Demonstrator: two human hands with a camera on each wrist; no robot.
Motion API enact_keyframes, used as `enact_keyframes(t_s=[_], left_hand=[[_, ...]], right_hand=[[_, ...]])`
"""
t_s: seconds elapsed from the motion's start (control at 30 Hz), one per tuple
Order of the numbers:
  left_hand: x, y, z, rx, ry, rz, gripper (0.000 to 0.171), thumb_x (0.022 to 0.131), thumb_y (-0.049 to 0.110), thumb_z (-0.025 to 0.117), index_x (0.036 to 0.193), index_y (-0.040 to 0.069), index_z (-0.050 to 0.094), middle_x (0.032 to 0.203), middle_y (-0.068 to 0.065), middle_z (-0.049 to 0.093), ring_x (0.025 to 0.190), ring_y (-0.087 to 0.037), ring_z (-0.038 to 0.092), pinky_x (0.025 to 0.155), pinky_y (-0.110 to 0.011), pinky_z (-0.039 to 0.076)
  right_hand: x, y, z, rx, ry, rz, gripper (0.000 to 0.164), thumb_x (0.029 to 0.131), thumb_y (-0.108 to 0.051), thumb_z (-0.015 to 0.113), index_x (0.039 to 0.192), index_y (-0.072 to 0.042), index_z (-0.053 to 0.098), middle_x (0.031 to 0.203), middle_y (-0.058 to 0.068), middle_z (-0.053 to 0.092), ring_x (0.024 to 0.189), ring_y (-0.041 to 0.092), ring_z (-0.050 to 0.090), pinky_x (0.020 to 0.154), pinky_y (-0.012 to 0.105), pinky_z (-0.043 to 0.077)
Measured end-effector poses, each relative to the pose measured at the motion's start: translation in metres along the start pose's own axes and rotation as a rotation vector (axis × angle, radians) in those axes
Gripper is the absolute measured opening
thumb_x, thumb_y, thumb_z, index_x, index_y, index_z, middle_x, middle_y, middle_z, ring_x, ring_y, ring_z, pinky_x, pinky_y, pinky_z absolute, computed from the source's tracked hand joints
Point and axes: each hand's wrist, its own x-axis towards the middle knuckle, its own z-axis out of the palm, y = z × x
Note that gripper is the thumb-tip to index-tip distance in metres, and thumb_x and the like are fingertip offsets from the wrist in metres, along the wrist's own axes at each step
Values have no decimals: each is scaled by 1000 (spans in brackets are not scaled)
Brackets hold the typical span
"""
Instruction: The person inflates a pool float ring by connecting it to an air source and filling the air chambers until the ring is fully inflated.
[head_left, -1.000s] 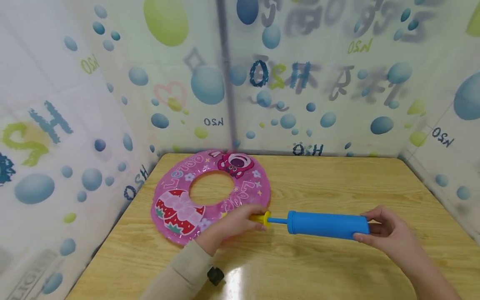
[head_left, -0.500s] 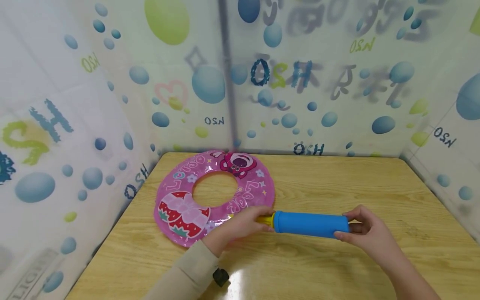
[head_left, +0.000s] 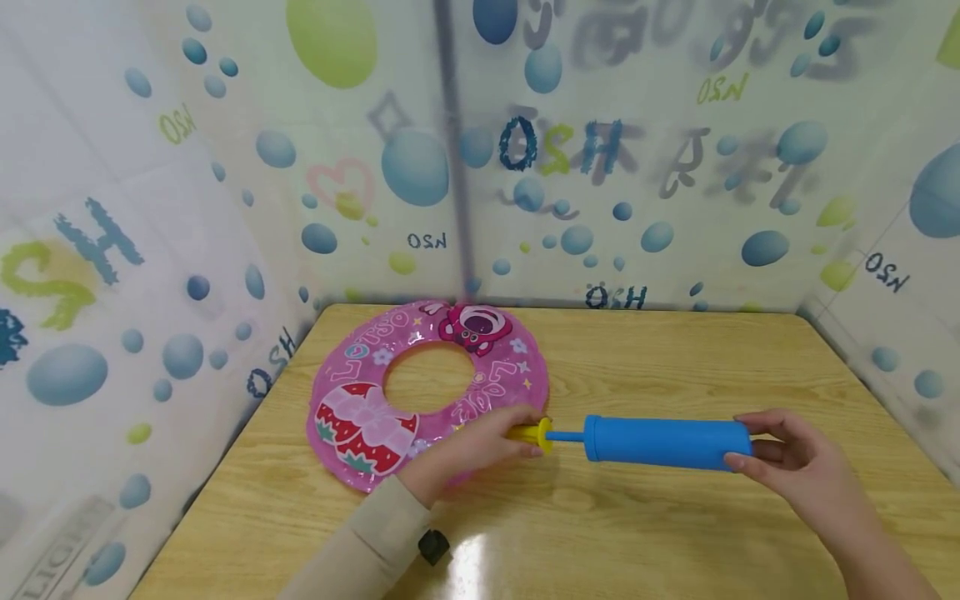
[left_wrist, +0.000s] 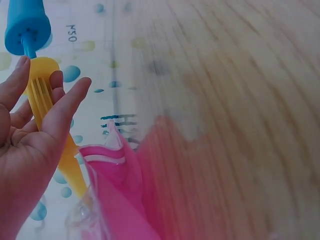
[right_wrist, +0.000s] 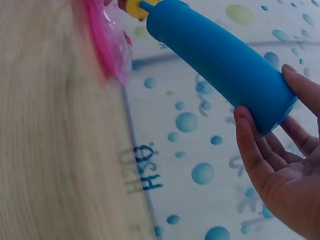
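A blue hand pump [head_left: 667, 442] lies level over the table, its thin blue rod drawn out toward a yellow handle. My left hand [head_left: 491, 442] holds that yellow handle [left_wrist: 41, 92] between thumb and fingers. In the left wrist view the handle tapers down to the pink swim ring [left_wrist: 120, 200], where its tip is hidden behind clear plastic. My right hand [head_left: 791, 458] grips the far end of the blue barrel [right_wrist: 225, 65] with thumb and fingertips. The swim ring [head_left: 345, 350], printed with strawberries and a bear, lies flat behind my left forearm.
The wooden table [head_left: 675, 358] runs back to a curtain [head_left: 600, 208] patterned with bubbles, which also closes off both sides. A small black object [head_left: 433, 547] shows beside my left sleeve [head_left: 375, 533].
My right hand pushed the barrel left against the yellow handle half a second ago, then drew it back right, baring the rod again. My left hand has stayed nearly in place.
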Motion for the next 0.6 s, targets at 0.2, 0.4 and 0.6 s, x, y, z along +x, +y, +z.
enact_keyframes(t_s=[0.2,0.4,0.6], left_hand=[[-2,-4,-4,-14,-13,11,33,95,24,66,126,13,59,112,8,61,104,-9,56,101,-32,42],[-6,-8,-7,21,23,8,36,94,25,67,127,15,59,117,8,61,114,-11,54,104,-35,40],[-9,-12,-9,12,50,-24,38,93,24,68,130,17,59,122,8,61,120,-14,53,106,-39,38]], right_hand=[[-10,0,-22,-164,91,33,38,90,-6,70,125,-13,58,112,-27,56,91,-7,60,67,18,54],[-18,3,-37,-181,153,-3,39,90,0,67,124,-18,60,111,-28,56,89,-9,59,66,13,51],[-23,5,-48,-212,214,-71,41,89,8,64,123,-15,59,111,-23,56,87,-9,60,64,11,50]])
